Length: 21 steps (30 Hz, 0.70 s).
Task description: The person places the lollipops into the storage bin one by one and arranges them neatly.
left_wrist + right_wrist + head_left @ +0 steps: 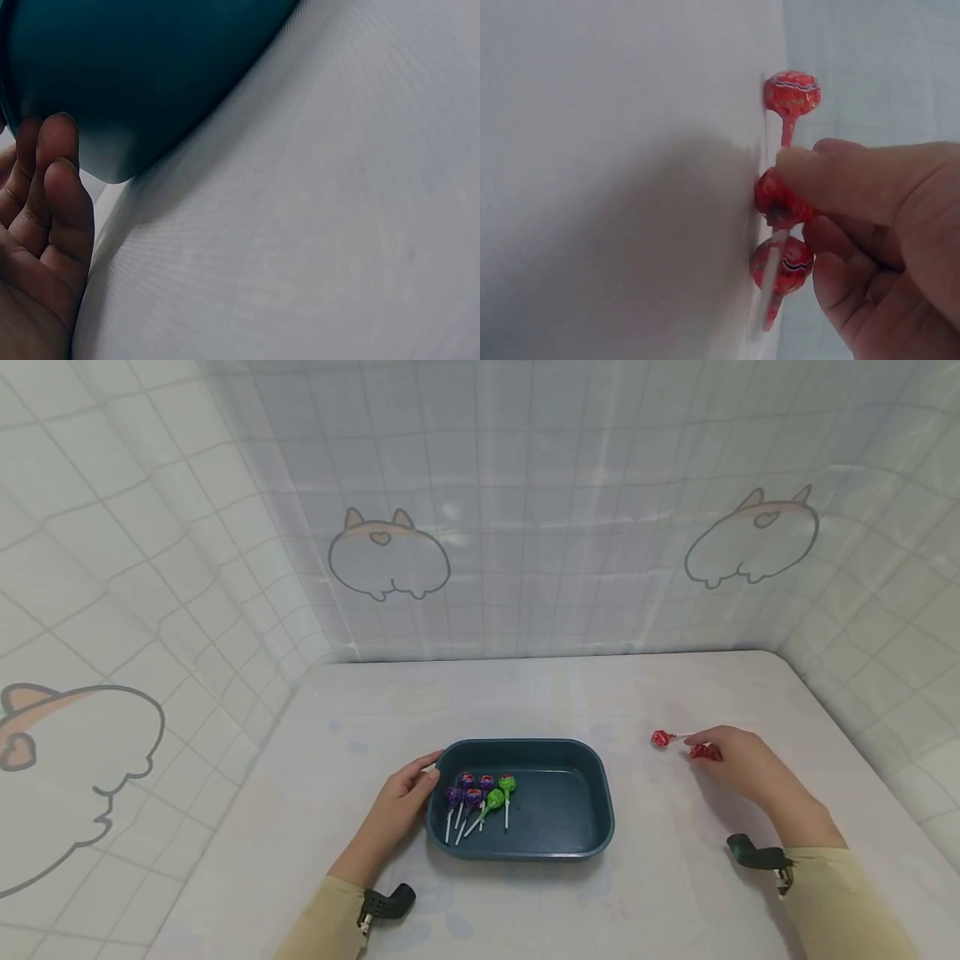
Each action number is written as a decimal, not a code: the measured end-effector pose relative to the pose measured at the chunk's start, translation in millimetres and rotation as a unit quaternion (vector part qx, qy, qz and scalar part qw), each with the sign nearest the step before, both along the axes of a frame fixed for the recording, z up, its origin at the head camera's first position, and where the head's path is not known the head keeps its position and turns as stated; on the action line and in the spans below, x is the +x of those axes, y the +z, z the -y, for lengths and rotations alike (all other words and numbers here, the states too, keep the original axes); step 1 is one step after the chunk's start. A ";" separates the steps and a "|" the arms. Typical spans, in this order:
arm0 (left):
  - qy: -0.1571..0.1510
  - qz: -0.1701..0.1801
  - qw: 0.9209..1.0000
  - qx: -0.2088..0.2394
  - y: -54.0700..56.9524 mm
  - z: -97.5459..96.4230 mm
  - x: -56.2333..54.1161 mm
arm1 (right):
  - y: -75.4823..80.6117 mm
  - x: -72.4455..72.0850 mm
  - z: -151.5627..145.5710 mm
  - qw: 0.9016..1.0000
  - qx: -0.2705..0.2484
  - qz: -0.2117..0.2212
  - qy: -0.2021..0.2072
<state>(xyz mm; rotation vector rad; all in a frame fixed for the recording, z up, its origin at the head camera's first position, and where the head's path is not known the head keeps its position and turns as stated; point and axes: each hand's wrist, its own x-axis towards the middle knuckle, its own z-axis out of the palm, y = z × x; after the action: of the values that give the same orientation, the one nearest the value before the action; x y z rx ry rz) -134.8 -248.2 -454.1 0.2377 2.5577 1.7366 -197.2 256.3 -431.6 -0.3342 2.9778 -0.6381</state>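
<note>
My left hand (407, 793) holds the left end of a dark teal tray (558, 853). Its thumb is at the rim, and fingers rest along the outer wall in the left wrist view. Inside the tray's left half lie several purple lollipops (453, 796) and two green lollipops (507, 783), with white sticks. Right of the tray, my right hand (738, 764) is down at the table, thumb and fingers pinching a red lollipop (772, 196). Another red lollipop (791, 91) lies beyond the thumb tip, and a third red lollipop (784, 270) is below. The fingers partly hide the pinch.
A pale cloth covers the table (480, 693). White tiled-pattern curtains (525, 527) with cartoon animal prints enclose it at the back and sides. Each forearm has a beige sleeve and a black wrist device (390, 903).
</note>
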 end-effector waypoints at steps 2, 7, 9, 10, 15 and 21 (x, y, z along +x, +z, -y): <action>0.001 0.001 1.000 -0.001 -0.1 -0.2 -0.1 | -1.8 -1.6 2.3 1.000 0.011 -0.006 0.005; -0.002 0.003 1.000 -0.003 0.6 0.1 -1.0 | -6.1 -4.9 5.8 0.998 0.037 -0.040 0.030; -0.002 0.004 1.000 -0.002 1.0 0.3 -1.3 | -6.6 -5.0 6.6 0.997 0.042 -0.054 0.037; -0.002 0.006 1.000 -0.002 1.2 0.3 -1.5 | -6.7 -4.9 7.0 0.997 0.044 -0.058 0.039; -0.002 0.007 1.000 -0.004 2.6 0.4 -1.6 | -3.5 -3.2 7.9 0.997 0.039 -0.064 0.032; -0.007 0.010 1.000 -0.002 3.5 0.3 -0.7 | 7.9 1.6 11.0 0.991 -0.025 -0.123 0.039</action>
<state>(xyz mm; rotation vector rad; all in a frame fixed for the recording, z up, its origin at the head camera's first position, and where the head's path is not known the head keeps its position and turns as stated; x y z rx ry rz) -135.5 -248.5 -450.5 0.2353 2.5399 1.7202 -195.6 245.3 -423.7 -0.5713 3.1640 -0.7129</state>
